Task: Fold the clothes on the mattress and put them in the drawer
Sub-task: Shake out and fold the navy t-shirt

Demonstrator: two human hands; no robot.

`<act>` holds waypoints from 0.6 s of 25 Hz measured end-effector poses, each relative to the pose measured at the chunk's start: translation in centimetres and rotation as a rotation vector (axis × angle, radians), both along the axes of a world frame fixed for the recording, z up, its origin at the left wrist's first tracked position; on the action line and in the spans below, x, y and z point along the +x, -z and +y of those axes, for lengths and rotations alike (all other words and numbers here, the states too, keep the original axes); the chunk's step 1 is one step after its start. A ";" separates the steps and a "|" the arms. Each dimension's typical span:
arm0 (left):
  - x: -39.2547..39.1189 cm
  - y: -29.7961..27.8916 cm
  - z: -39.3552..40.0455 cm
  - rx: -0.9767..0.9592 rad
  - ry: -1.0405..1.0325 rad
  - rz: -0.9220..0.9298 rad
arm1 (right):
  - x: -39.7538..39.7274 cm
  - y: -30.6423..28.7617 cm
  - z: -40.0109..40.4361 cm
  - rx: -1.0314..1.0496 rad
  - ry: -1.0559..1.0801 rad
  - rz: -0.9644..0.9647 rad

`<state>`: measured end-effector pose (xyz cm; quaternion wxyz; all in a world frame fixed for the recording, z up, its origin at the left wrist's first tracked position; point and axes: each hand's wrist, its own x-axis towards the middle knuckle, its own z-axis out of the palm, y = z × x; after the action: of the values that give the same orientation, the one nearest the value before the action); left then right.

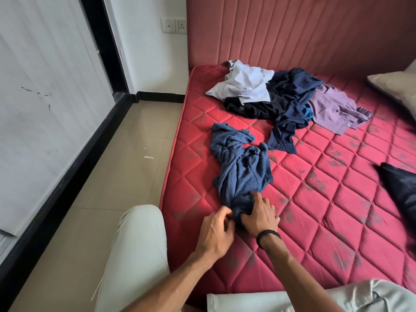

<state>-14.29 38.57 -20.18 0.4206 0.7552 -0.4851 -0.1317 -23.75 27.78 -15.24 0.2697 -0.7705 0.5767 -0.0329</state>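
Your left hand (pixel 216 230) pinches the near hem of the blue textured shirt (pixel 239 165) with curled fingers, and your right hand (pixel 261 216) grips the same bunched edge just beside it, thumb tucked under the cloth. The shirt lies crumpled on the red quilted mattress (pixel 326 199), stretching away toward 12 o'clock from your hands. The pile of unfolded clothes (pixel 288 100) sits further off at 1 o'clock, near the padded headboard (pixel 292 30). A dark pillow (pixel 400 188) lies at 3 o'clock.
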 end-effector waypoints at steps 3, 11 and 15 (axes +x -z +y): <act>1.5 -0.1 -0.9 -0.074 -0.115 -0.008 | 0.9 -0.8 -0.1 -0.103 -0.127 0.106; 6.8 -0.3 -7.1 0.265 0.111 -0.382 | 5.4 -0.6 -3.8 -0.142 -0.271 0.188; 7.2 0.1 -9.6 0.360 0.106 -0.364 | 6.7 -0.2 -7.5 -0.119 -0.267 0.181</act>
<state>-7.11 28.95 -20.29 0.1779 0.8027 -0.5605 -0.0997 -17.03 20.25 -15.02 0.1728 -0.8547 0.4880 0.0387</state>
